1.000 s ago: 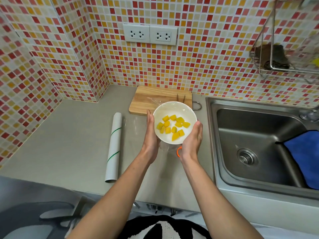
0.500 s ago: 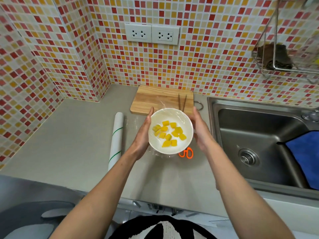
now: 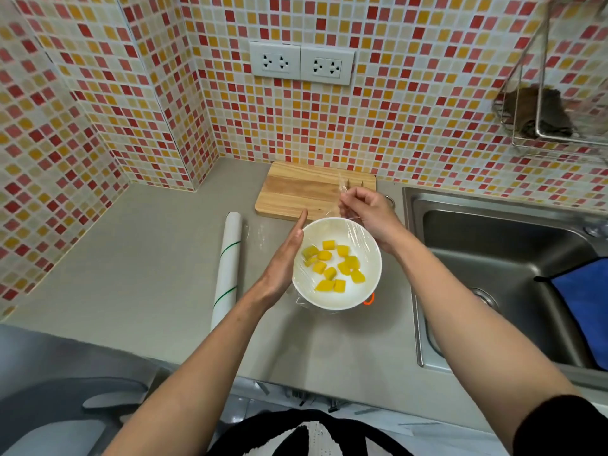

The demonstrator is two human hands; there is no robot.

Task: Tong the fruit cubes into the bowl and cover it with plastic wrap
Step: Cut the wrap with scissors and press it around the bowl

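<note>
Left hand (image 3: 285,258) steadies bowl (image 3: 339,294); right hand (image 3: 368,213) seemingly pinches wrap (image 3: 342,189).

Wall tiles (image 3: 411,126): small mosaic squares in red, orange, yellow and cream, white grout. Sockets (image 3: 301,63): white. Countertop (image 3: 131,258): plain grey-beige. Cutting board (image 3: 296,192): pale wood, streaked grain. Bowl (image 3: 368,284): white; fruit cubes (image 3: 332,268) inside: yellow (a few tinged greenish). Plastic wrap (image 3: 353,232): clear, glossy. Wrap roll (image 3: 227,264): white with thin green lines. Sink (image 3: 493,274): steel grey; cloth (image 3: 582,307) in it: bright blue.
</note>
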